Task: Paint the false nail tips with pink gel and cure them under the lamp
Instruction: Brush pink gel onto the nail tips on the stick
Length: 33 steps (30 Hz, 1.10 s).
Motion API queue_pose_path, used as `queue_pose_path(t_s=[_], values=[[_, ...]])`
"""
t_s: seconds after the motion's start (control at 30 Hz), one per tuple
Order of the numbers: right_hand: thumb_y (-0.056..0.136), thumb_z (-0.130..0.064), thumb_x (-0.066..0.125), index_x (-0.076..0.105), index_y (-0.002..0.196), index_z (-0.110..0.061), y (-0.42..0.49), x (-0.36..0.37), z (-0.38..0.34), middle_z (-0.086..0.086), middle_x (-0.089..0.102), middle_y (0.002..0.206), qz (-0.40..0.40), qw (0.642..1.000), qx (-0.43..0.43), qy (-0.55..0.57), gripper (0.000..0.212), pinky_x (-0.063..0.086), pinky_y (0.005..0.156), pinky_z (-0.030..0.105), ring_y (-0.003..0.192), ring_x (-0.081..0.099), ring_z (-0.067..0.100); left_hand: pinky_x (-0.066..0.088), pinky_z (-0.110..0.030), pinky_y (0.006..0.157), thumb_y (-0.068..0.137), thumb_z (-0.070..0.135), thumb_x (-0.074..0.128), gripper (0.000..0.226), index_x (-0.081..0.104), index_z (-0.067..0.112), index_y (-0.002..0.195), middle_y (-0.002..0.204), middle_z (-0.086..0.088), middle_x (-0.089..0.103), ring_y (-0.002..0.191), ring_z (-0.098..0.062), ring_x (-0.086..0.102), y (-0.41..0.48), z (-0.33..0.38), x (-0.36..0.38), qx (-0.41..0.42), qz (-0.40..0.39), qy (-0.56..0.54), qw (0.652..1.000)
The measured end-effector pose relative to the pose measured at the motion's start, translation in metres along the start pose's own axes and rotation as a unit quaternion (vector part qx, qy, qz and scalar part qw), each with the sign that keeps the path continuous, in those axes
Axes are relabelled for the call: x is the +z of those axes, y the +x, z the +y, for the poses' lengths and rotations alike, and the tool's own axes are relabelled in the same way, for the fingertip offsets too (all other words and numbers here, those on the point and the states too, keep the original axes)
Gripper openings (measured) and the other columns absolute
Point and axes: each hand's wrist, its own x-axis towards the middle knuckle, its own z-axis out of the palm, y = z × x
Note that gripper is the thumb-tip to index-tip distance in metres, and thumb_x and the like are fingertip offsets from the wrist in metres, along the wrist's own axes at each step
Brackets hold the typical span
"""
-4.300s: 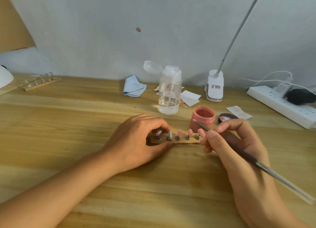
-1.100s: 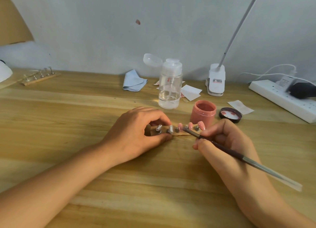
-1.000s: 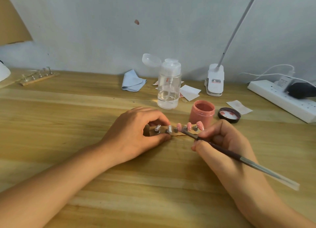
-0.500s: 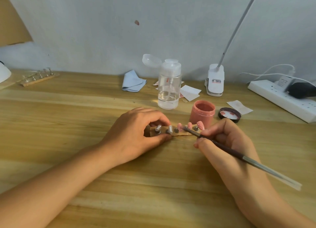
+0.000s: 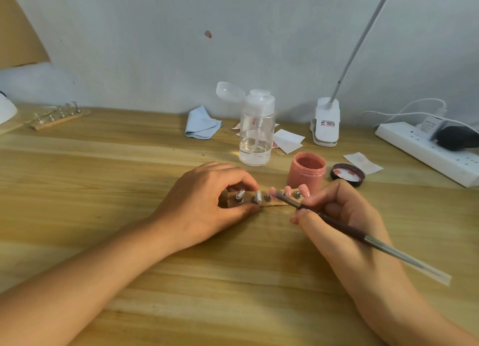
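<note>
A small wooden holder strip (image 5: 274, 203) lies mid-table with several false nail tips on pegs. The right three tips (image 5: 287, 190) are pink, the left two (image 5: 258, 196) are clear. My left hand (image 5: 207, 203) pinches the strip's left end between fingers and thumb. My right hand (image 5: 339, 216) grips a thin brush (image 5: 363, 236) like a pen, its tip touching the middle pink tip. An open jar of pink gel (image 5: 307, 170) stands just behind the strip, its dark lid (image 5: 347, 174) lying to the right.
Behind stand a clear pump bottle (image 5: 256, 133), a blue cloth (image 5: 202, 125), paper wipes (image 5: 287, 139) and a white clip lamp base (image 5: 325, 122). A white power strip (image 5: 427, 151) lies far right. A second strip with clear tips (image 5: 59, 116) sits far left beside a white object (image 5: 6, 108).
Since 4.3 s ago the brush moved left from the rightmost tip to the middle tip; in the last second it makes small strokes there. My left hand has kept its hold.
</note>
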Motion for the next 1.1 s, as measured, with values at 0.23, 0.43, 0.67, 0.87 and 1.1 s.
queue_pose_path(t_s=[0.23,0.43,0.67,0.87,1.1], values=[[0.079,0.008,0.068,0.052,0.074,-0.012,0.005,-0.0058,0.0022,0.006,0.069,0.065,0.057,0.998,-0.015,0.006,0.026,0.042,0.055,0.024,0.053,0.053,0.008,0.042,-0.021,0.076,0.079,0.038,0.077,0.016,0.07,0.032,0.091,0.081,0.022,0.06,0.081,-0.002,0.054,-0.0015,0.003,-0.0009,0.032,0.023,0.033,0.999],[0.08,0.016,0.057,0.051,0.077,-0.004,0.0034,-0.0033,0.005,-0.004,0.072,0.066,0.02,1.0,-0.016,-0.011,0.021,0.044,0.056,0.008,0.059,0.063,-0.005,0.041,-0.024,0.076,0.081,0.044,0.072,0.017,0.068,0.032,0.092,0.081,0.018,0.059,0.078,-0.001,0.05,-0.0031,0.0054,0.0001,0.057,0.027,0.069,0.996],[0.082,0.012,0.062,0.052,0.078,-0.002,0.0051,-0.0008,0.0059,-0.004,0.073,0.068,0.026,0.999,-0.02,-0.006,0.018,0.043,0.056,0.006,0.061,0.065,-0.005,0.039,-0.023,0.074,0.081,0.044,0.07,0.017,0.069,0.031,0.092,0.08,0.018,0.059,0.079,-0.001,0.05,-0.0027,0.0052,-0.0001,0.055,0.025,0.073,0.995],[0.079,0.005,0.066,0.054,0.072,-0.012,0.0061,-0.0037,0.0078,0.005,0.071,0.066,0.044,0.998,-0.015,-0.037,0.022,0.043,0.053,0.014,0.052,0.054,0.001,0.036,-0.019,0.073,0.081,0.044,0.072,0.017,0.069,0.032,0.093,0.079,0.022,0.056,0.078,0.0,0.049,-0.0028,0.0045,-0.0001,0.053,0.026,0.07,0.996],[0.076,0.007,0.066,0.05,0.078,0.001,-0.0005,-0.001,-0.0012,-0.013,0.069,0.061,-0.012,1.0,-0.021,-0.002,0.017,0.038,0.059,0.0,0.065,0.062,-0.012,0.041,-0.025,0.074,0.081,0.042,0.075,0.017,0.07,0.032,0.093,0.079,0.019,0.059,0.078,-0.002,0.051,-0.0032,0.0052,-0.0003,0.047,0.023,0.066,0.996]])
